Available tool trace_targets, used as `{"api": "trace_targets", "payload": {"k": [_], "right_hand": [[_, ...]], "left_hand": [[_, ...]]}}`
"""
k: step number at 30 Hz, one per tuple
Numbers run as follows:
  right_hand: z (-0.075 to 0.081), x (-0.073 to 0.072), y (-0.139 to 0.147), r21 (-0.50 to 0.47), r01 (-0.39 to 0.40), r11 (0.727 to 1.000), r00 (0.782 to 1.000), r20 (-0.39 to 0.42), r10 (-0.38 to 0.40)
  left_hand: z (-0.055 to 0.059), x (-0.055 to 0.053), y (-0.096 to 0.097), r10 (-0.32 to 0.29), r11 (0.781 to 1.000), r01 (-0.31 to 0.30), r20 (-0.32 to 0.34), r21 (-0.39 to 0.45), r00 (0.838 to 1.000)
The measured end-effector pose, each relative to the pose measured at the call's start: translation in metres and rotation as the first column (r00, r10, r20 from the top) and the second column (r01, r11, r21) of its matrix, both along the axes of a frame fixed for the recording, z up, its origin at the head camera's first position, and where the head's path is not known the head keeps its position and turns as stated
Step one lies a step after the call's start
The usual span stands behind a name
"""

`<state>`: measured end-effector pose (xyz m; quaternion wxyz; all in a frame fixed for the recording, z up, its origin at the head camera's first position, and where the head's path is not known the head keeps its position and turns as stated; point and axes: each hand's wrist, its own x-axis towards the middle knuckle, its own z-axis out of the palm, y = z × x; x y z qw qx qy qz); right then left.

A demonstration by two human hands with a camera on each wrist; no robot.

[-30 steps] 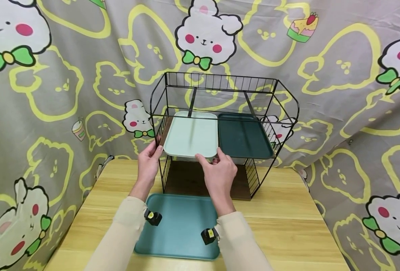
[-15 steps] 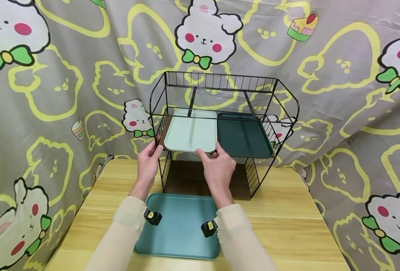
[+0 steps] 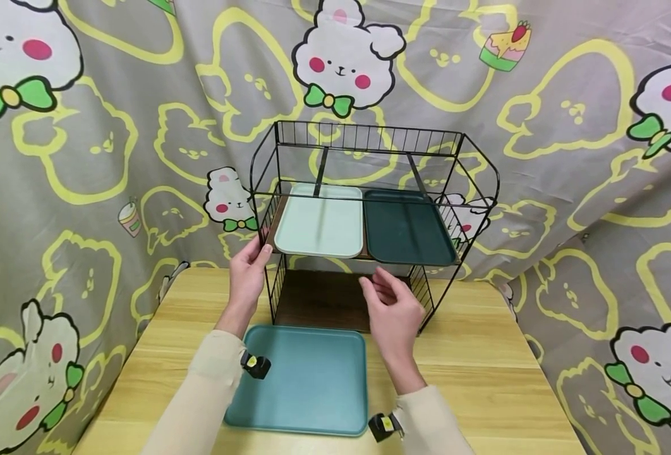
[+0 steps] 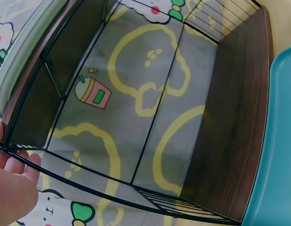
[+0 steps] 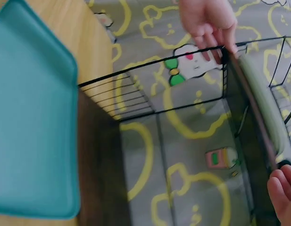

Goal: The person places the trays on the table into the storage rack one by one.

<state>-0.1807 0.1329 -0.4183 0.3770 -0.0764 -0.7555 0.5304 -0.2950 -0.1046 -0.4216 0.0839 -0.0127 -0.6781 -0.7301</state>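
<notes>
A two-tier black wire rack [image 3: 489, 202] with brown wooden shelves stands on the table. On its upper shelf [image 4: 29, 80], a pale mint tray [image 3: 321, 221] lies at the left, with a dark green tray [image 3: 409, 227] beside it. My left hand [image 3: 247, 272] grips the front left corner of that shelf at the post, thumb in front. My right hand [image 3: 392, 309] hovers in front of the rack, below the trays' front edges; its thumb and fingers are loosely bent with nothing between them. A larger teal tray [image 3: 301, 379] lies on the table between my forearms.
The rack's brown lower shelf [image 3: 318, 297] sits close behind the teal tray. A wooden table [image 3: 472, 373] lies under everything. A grey curtain [image 3: 165, 145] with cartoon prints hangs behind and at both sides. Black bars [image 3: 417, 174] cross the rack above the trays.
The mint tray slid back slightly onto the upper shelf under my right hand. My right hand then let go and moved right and down toward me. My left hand stayed in place.
</notes>
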Motion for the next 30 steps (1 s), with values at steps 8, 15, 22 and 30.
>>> {"api": "trace_targets", "payload": {"k": [8, 15, 22, 30], "right_hand": [[-0.048, 0.02, 0.016, -0.037, 0.083, 0.996, 0.976, 0.207, -0.073], [-0.091, 0.034, 0.021, -0.065, 0.114, 0.991, 0.951, 0.297, -0.09], [-0.139, 0.049, 0.023, -0.066, 0.096, 0.993, 0.874, 0.484, -0.052], [-0.172, 0.06, 0.018, -0.016, 0.052, 0.999, 0.785, 0.619, -0.031]], "left_hand": [[0.001, 0.001, -0.001, 0.006, 1.0, -0.006, 0.007, -0.012, 1.0], [0.0, 0.001, 0.001, 0.006, 1.0, -0.006, 0.004, -0.014, 1.0], [0.0, 0.001, 0.002, -0.002, 1.0, 0.002, -0.016, -0.001, 1.0], [-0.001, 0.002, 0.002, 0.016, 1.0, -0.016, -0.009, -0.005, 1.0]]}}
